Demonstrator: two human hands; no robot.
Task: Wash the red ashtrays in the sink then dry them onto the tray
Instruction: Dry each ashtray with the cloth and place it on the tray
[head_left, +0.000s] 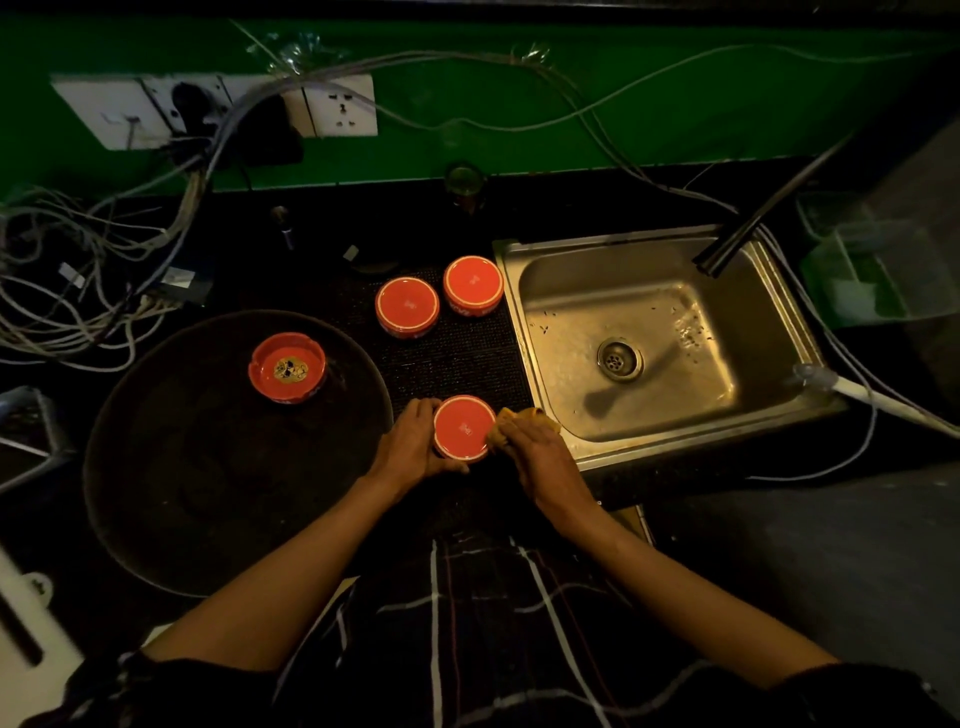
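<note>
ashtray (464, 427) base-up in left hand's (410, 447) grip; right hand (540, 457) clutching cloth (511, 423) (yellow)

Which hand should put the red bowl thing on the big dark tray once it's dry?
Probably the left hand. It already grips the upside-down red ashtray and is next to the round dark tray. The right hand is on the sink side, busy with the yellow cloth.

Brushed steel sink (779, 410) at three o'clock gleams wet; round red glazed ashtrays (408, 306) look glossy; yellow cloth (524, 418) looks soft.
</note>
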